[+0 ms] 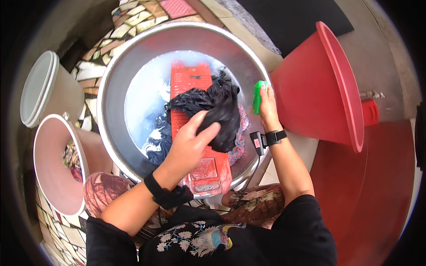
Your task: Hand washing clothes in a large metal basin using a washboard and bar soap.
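Note:
My left hand [193, 141] grips a wet black garment [224, 124], bunched between thumb and fingers and slightly blurred. The cloth lies over a red plastic washboard [190, 79]. That board leans in a large metal basin [146, 43], its lower end at the near rim. My right hand [269, 106] holds a bright green block [257, 96] over the basin's right rim; I cannot tell if it is soap or a brush. Whitish soapy water [146, 89] fills the basin's bottom. Dark cloth [161, 139] soaks at the left, and a pink-and-blue patterned cloth [240, 146] lies right of the board.
To the right stands a big red plastic tub [306, 89], tilted in view. A lidded white bucket [68, 88] and an uncovered pinkish bucket [96, 146] with small items inside are on the left. Broken-tile paving [133, 20] surrounds the basin. A black mat [299, 16] lies beyond.

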Tool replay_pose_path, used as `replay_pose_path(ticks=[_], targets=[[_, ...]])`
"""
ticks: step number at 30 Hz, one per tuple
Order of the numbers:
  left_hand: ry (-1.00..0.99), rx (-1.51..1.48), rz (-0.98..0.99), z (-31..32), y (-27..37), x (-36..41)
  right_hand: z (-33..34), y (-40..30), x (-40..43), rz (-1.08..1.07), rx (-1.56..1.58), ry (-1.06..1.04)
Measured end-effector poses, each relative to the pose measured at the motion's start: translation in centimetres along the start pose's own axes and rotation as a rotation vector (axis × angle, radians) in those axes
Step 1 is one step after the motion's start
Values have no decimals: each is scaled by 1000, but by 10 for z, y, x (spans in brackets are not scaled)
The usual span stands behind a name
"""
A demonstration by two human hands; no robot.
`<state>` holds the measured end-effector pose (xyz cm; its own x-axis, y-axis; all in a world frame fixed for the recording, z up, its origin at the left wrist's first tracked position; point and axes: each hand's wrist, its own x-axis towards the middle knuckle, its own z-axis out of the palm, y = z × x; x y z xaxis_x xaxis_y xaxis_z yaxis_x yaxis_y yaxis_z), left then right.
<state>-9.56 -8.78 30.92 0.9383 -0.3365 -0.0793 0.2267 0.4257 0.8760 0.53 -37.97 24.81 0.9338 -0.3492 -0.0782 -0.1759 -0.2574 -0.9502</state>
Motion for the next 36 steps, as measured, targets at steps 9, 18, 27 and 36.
replay_pose_path(ticks=[9,18,27,36], targets=[[525,-579,-319,-37,-98,-65,37,38,-40,-85,-46,-97],[636,-207,-608,-68,-134,-80,146,80,-120,-951,-854,-771],[464,163,-633,-69,-152,-83,145,124,72,-195,-1117,-317],[502,-428,-524,-69,-127,-58,140,91,-59,-765,-951,-674]])
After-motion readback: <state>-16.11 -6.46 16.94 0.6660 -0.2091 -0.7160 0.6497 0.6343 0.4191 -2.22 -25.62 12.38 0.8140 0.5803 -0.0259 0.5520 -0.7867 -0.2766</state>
